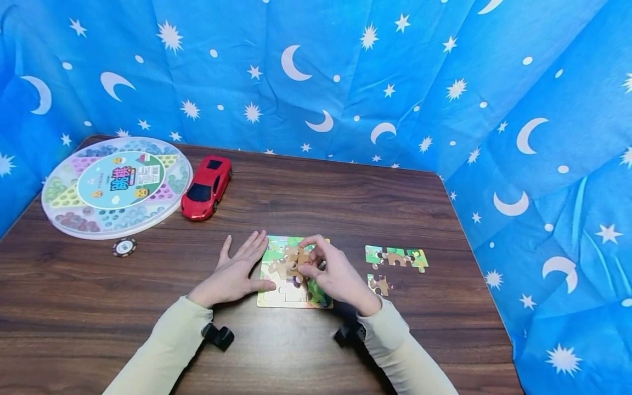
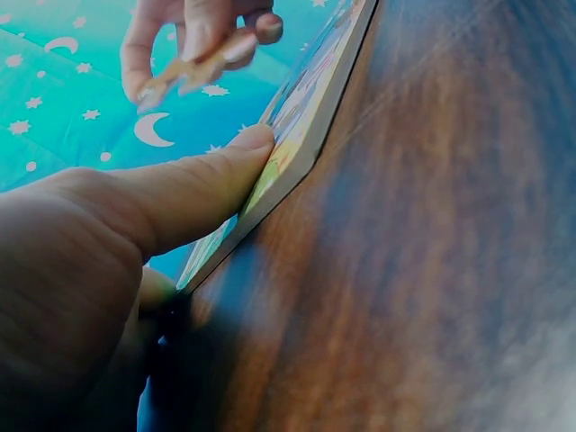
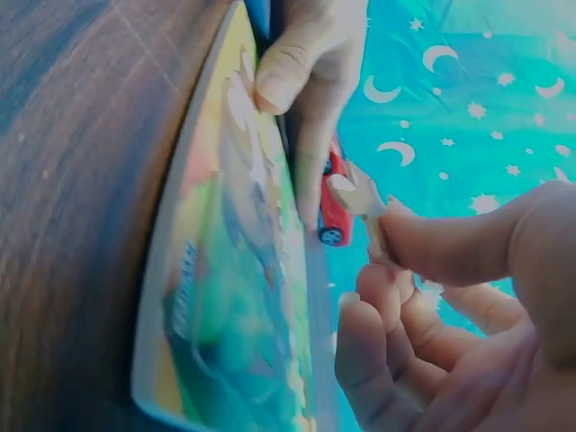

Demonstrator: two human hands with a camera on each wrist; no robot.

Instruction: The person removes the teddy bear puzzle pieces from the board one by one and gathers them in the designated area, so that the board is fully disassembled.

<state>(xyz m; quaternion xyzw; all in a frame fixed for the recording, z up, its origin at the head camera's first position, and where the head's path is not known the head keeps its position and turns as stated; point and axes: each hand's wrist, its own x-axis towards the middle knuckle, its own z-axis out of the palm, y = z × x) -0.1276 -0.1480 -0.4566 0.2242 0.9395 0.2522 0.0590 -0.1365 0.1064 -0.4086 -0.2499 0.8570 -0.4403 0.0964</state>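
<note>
A square puzzle board (image 1: 291,293) printed with a colourful picture lies flat on the table. My left hand (image 1: 236,274) rests at its left edge with fingers spread, and the left thumb (image 2: 220,171) presses on the board's border. Over the board, my right hand (image 1: 340,274) pinches a brown puzzle piece (image 3: 364,202) between thumb and fingers. That piece is held above the board surface, tilted, as the left wrist view shows. Right of the board lie several loose puzzle pieces: a row (image 1: 396,257) in green and brown, and a brown one (image 1: 380,285) below it.
At the back left stand a round Chinese checkers box (image 1: 74,206) with marbles and a red toy car (image 1: 206,187). A poker chip (image 1: 124,247) lies in front of the box. Blue cloth (image 1: 340,99) with stars and moons borders the table's back and sides.
</note>
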